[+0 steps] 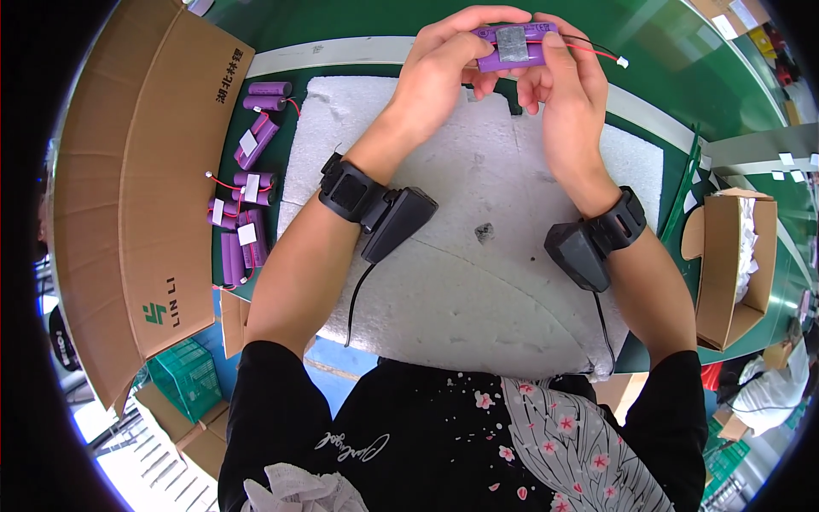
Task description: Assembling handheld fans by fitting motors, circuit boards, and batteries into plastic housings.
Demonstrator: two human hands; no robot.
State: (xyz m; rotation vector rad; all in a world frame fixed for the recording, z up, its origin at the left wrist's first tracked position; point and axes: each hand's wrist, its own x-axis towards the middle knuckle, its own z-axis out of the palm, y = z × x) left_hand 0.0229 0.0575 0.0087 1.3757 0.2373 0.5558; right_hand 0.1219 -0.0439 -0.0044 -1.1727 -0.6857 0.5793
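Between both hands, above the far edge of a white foam board [444,282], is a purple battery pack [536,55]. A grey square patch lies across its middle. Red and black wires run from it to the right and end in a small white connector [622,62]. My left hand [444,64] grips the pack's left end, thumb on its face and fingers behind. At the right end my right hand [570,81] pinches it, its thumb on the face beside the wire. Some fingertips behind the pack are hidden.
Several purple battery packs [254,147], some with white patches and red wires, lie left of the board. A large cardboard box [162,171] rises beyond them. On the right stands an open small carton [755,290] with white paper inside. Black wrist devices [401,224] trail cables.
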